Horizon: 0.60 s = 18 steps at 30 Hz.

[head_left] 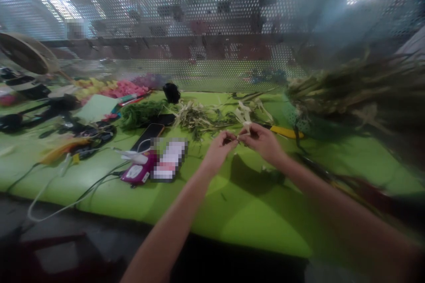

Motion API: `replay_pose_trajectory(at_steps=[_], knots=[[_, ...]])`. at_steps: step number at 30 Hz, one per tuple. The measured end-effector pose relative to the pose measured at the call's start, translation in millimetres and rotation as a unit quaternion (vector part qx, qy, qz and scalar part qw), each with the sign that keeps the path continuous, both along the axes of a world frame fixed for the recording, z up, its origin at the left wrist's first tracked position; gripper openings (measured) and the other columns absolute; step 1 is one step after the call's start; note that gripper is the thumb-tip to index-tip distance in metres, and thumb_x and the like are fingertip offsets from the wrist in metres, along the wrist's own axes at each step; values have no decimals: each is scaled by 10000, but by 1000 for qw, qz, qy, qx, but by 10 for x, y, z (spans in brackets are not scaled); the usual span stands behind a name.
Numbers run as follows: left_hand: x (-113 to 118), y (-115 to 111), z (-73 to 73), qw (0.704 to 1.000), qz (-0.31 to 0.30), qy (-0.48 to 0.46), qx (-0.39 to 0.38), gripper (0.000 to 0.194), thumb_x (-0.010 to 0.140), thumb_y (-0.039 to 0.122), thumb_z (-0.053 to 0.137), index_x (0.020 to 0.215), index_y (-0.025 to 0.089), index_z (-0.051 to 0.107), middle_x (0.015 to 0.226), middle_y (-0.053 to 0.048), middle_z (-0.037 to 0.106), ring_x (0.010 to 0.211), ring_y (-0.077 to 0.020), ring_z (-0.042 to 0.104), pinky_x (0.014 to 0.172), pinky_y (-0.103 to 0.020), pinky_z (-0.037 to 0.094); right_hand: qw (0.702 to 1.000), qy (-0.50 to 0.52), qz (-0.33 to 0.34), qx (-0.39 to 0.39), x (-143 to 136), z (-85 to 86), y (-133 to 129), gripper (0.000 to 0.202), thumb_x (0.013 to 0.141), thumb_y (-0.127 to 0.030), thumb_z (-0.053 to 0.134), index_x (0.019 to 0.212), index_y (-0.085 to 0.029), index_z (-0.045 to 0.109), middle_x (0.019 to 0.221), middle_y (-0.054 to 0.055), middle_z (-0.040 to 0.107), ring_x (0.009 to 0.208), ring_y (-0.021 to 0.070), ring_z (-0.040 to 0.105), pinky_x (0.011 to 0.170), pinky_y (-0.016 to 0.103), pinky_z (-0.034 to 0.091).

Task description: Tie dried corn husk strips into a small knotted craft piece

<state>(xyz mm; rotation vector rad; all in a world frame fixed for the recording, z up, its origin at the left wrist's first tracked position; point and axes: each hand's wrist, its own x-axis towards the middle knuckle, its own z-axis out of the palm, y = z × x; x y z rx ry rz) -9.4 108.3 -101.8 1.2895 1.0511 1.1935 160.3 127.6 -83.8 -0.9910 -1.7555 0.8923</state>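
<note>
My left hand [223,145] is closed in a pinch over the green table [245,216]. Its fingertips meet those of my right hand [260,141], which pinches too. Between them shows a bit of pale dried plant stem; its pale, petal-like strips [243,112] seem to rise just beyond my right fingers, though blur hides where they join. A loose heap of dried pale stems and leaves [192,116] lies beyond my left hand. To the right of my right hand rests a yellow-handled tool [287,131], perhaps a cutter.
A phone [169,160], a magenta box with cables [139,169] and a dark phone [148,136] lie left. Green fibre [141,114] and pink flowers [131,90] sit behind them. A big dried plant bundle [352,88] fills the right. A perforated screen [212,68] stands at the back.
</note>
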Motion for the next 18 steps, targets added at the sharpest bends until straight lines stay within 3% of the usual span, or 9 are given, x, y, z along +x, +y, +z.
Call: replay_pose_trajectory(at_steps=[4, 9, 18], knots=[[-18, 24, -3, 999, 11, 24, 18, 123, 762, 252, 666, 804, 179, 577, 764, 11, 569, 736, -115, 514, 706, -253, 400, 999, 12, -5, -50, -20, 80, -34, 252, 778, -429, 703, 790, -195, 611, 684, -16, 554, 612, 120, 491, 561, 247, 432], [-11, 36, 3, 999, 27, 39, 24, 131, 747, 239, 684, 805, 163, 594, 774, -5, 612, 740, -124, 548, 727, -267, 422, 998, -4, 48, -51, -35, 98, -46, 265, 740, -378, 754, 892, -190, 645, 871, 38, 658, 750, 154, 594, 657, 287, 493], [-103, 43, -24, 999, 3, 46, 6, 169, 775, 301, 682, 827, 162, 601, 789, -17, 637, 747, -134, 586, 747, -292, 452, 992, 75, 13, -105, 20, 66, 10, 290, 710, -392, 747, 843, -185, 593, 685, -14, 609, 552, 102, 500, 490, 230, 378]])
